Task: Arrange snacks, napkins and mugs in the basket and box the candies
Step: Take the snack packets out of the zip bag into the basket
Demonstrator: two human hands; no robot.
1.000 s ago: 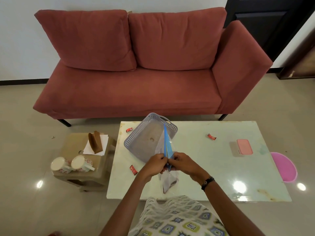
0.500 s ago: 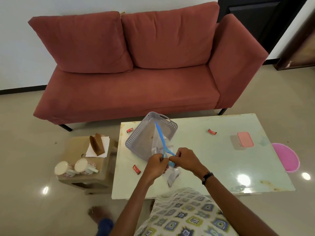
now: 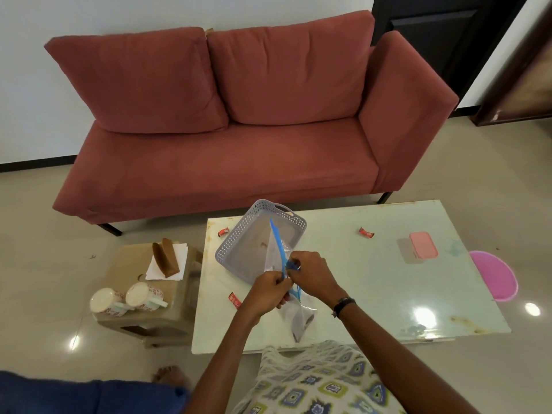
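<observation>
Both hands met above the counter (image 3: 388, 288). The left hand (image 3: 268, 289) and right hand (image 3: 310, 271) each had their grip clamped on the blue seal strip of a clear bag (image 3: 294, 312), which hung down just in front of the grey basket (image 3: 260, 239). Three red candies (image 3: 366, 233) lay scattered on the counter. A pink box (image 3: 422, 249) stood to the right. Two mugs (image 3: 143, 297) and napkins (image 3: 179, 255) sat on a stool (image 3: 131, 261) to the left.
</observation>
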